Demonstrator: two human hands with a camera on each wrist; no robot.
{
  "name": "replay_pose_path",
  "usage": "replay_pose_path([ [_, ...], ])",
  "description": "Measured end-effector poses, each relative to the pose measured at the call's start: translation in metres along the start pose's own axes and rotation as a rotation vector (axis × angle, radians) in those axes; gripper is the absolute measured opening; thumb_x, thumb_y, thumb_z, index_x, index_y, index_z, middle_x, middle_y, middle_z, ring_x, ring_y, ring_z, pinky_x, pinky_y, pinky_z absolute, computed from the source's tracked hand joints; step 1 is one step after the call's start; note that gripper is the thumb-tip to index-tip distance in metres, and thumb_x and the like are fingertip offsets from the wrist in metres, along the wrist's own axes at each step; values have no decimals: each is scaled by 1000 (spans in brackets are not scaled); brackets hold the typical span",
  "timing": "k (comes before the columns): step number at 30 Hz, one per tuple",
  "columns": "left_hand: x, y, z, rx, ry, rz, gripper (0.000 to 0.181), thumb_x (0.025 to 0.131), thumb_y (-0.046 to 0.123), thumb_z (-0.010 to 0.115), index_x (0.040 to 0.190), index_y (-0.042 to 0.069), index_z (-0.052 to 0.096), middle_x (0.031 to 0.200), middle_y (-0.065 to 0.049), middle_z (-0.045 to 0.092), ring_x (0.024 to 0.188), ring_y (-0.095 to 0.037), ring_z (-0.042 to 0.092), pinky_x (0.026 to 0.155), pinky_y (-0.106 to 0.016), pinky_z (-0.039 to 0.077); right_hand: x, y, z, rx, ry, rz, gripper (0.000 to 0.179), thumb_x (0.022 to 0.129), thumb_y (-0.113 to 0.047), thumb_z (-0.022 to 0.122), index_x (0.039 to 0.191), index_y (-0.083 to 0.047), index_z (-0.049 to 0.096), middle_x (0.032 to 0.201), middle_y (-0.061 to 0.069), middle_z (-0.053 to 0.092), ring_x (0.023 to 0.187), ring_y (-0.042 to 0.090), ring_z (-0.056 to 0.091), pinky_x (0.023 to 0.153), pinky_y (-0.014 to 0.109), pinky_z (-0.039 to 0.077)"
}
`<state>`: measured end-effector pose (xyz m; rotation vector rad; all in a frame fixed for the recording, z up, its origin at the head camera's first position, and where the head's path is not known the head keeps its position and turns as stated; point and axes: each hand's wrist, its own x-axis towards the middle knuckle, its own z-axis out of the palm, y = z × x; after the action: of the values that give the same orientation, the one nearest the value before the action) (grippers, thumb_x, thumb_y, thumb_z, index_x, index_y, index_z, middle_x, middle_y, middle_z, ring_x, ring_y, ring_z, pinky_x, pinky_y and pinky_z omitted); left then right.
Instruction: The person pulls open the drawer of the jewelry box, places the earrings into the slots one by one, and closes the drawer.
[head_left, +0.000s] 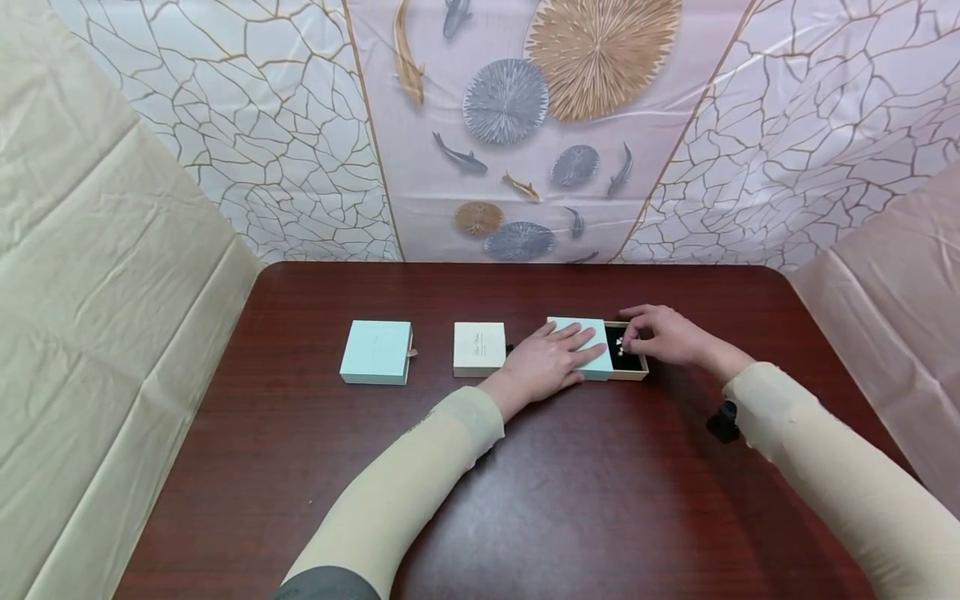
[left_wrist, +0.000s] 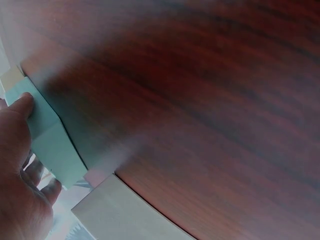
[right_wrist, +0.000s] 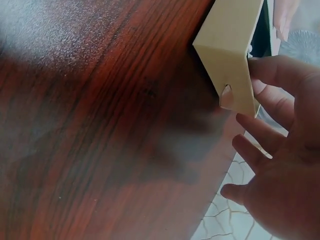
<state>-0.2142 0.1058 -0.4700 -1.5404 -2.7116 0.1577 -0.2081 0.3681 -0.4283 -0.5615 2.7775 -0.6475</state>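
My left hand (head_left: 546,364) lies with fingers spread across the top of a light blue drawer-style box (head_left: 587,367). The box's cream-edged tray (head_left: 630,374), lined in black, is pulled out on the right side. Within it sits a small piece of white beaded jewelry (head_left: 620,344). My right hand (head_left: 670,335) reaches over the tray, thumb and index finger pinching at the jewelry, while its other fingers stay extended. In the right wrist view, a ribbon pull tab (right_wrist: 226,97) shows on the tray's front; the fingertips are partly hidden behind its rim.
A cream box (head_left: 479,348) with printed lettering stands just left of my left hand. Farther left is another light blue box (head_left: 377,352) with a ribbon tab on its right side. All rest on a dark red wooden table (head_left: 525,500), with patterned cloth behind it.
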Motion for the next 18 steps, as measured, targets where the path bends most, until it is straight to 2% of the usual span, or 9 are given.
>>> replay_pose_path([
  [3, 0, 0, 0, 0, 0, -2, 62, 113, 50, 46, 171, 36, 27, 177, 4, 26, 163, -17, 25, 130, -45, 28, 0, -4, 1, -67, 9, 12, 19, 100, -9, 71, 83, -16, 71, 151, 34, 54, 144, 57, 41, 117, 81, 19],
  [6, -1, 0, 0, 8, 6, -3, 62, 113, 50, 46, 171, 36, 27, 176, 4, 27, 162, -17, 26, 130, -44, 28, 0, -10, 1, -123, 13, 42, 18, 98, -11, 70, 81, -18, 70, 152, 32, 54, 147, 58, 37, 117, 84, 13],
  [13, -2, 0, 0, 13, 4, -3, 62, 114, 50, 46, 171, 36, 27, 177, 4, 27, 162, -17, 26, 130, -45, 28, 0, -17, 1, -225, 28, 70, 16, 96, -12, 73, 82, -19, 70, 154, 28, 53, 150, 54, 34, 120, 81, 8],
  [18, -1, 0, -1, 11, 10, 4, 62, 114, 50, 45, 171, 35, 28, 177, 3, 27, 162, -17, 26, 130, -45, 29, 0, -20, 0, -242, 67, 52, 10, 94, -13, 76, 88, -19, 72, 155, 26, 54, 150, 51, 36, 121, 80, 8],
])
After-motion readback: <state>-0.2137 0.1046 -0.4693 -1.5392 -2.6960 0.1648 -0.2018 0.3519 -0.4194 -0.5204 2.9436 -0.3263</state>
